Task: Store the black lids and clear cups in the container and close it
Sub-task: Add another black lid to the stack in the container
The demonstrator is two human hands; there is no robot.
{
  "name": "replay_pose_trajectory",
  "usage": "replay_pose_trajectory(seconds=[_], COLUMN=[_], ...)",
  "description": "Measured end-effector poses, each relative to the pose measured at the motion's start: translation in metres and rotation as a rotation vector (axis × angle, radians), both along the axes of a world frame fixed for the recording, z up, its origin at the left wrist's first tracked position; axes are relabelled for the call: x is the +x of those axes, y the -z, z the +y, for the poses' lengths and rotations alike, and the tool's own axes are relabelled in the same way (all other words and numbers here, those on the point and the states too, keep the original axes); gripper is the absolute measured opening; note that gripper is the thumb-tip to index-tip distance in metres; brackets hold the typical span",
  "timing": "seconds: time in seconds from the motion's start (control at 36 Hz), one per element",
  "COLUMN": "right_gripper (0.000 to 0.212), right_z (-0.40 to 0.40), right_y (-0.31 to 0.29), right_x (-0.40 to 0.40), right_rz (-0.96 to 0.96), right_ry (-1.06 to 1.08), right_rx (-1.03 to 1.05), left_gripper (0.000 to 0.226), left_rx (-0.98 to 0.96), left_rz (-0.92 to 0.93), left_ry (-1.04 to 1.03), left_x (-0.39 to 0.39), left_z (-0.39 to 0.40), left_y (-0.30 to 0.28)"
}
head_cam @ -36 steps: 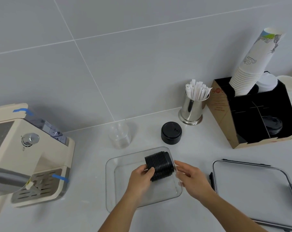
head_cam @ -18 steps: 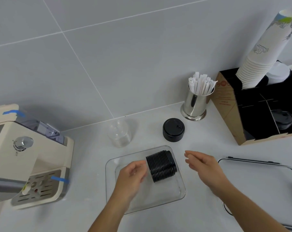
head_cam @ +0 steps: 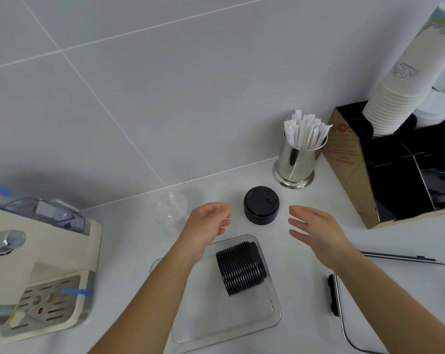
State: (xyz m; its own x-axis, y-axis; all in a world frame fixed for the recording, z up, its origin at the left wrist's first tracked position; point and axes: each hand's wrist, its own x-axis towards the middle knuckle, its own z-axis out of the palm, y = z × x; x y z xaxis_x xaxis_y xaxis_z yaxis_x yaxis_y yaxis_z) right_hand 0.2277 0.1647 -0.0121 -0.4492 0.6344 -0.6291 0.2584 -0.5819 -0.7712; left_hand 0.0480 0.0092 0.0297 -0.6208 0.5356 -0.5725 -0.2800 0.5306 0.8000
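Note:
A stack of black lids [head_cam: 240, 268] lies on its side inside the clear rectangular container [head_cam: 272, 320] on the white counter. A second, upright stack of black lids [head_cam: 261, 204] stands behind the container. My left hand [head_cam: 207, 223] hovers just left of that upright stack, fingers curled and holding nothing. To the stack's right is my right hand [head_cam: 312, 228], open and flat. Clear cups [head_cam: 171, 210] stand at the back, left of my left hand. The container's clear cover with black clips [head_cam: 344, 302] lies flat at the right.
A cream coffee machine [head_cam: 37, 264] fills the left side. A steel cup of wrapped straws [head_cam: 299, 155] stands at the wall. A cardboard organizer [head_cam: 351, 169] at the right holds a tall stack of paper cups [head_cam: 405, 85] and more lids.
My left hand let go of the lid stack, which now rests in the container. Both hands moved away from me, to either side of the upright lid stack. The view shifted closer.

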Motion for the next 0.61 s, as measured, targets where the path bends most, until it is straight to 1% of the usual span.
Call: replay_pose_trajectory(seconds=[0.08, 0.17, 0.33, 0.44, 0.47, 0.56, 0.58, 0.61], right_gripper=[0.040, 0.039, 0.038, 0.034, 0.032, 0.028, 0.027, 0.024], right_z=[0.006, 0.010, 0.018, 0.026, 0.027, 0.029, 0.030, 0.029], right_y=[0.010, 0.018, 0.027, 0.034, 0.036, 0.038, 0.039, 0.039], right_x=[-0.009, -0.018, -0.035, -0.044, -0.045, -0.050, -0.051, -0.053], right_rz=[-0.026, -0.051, -0.102, -0.134, -0.132, -0.115, -0.113, -0.113], right_ry=[0.012, -0.005, -0.045, -0.047, -0.048, -0.060, -0.062, -0.064], right_rx=[-0.035, -0.041, -0.035, -0.032, -0.040, -0.060, -0.062, -0.061], left_gripper=[0.011, 0.016, 0.055, 0.070, 0.066, 0.029, 0.023, 0.022], left_rx=[-0.038, -0.080, -0.181, -0.228, -0.236, -0.231, -0.228, -0.223], left_rz=[-0.012, -0.035, -0.018, -0.034, -0.042, -0.067, -0.080, -0.096], left_ry=[0.043, 0.087, 0.126, 0.168, 0.175, 0.154, 0.143, 0.137], left_x=[-0.006, -0.010, -0.008, -0.007, -0.007, -0.008, -0.009, -0.009], left_z=[0.017, 0.035, 0.061, 0.071, 0.073, 0.076, 0.077, 0.078], left_y=[0.011, 0.024, 0.046, 0.058, 0.060, 0.063, 0.066, 0.069])
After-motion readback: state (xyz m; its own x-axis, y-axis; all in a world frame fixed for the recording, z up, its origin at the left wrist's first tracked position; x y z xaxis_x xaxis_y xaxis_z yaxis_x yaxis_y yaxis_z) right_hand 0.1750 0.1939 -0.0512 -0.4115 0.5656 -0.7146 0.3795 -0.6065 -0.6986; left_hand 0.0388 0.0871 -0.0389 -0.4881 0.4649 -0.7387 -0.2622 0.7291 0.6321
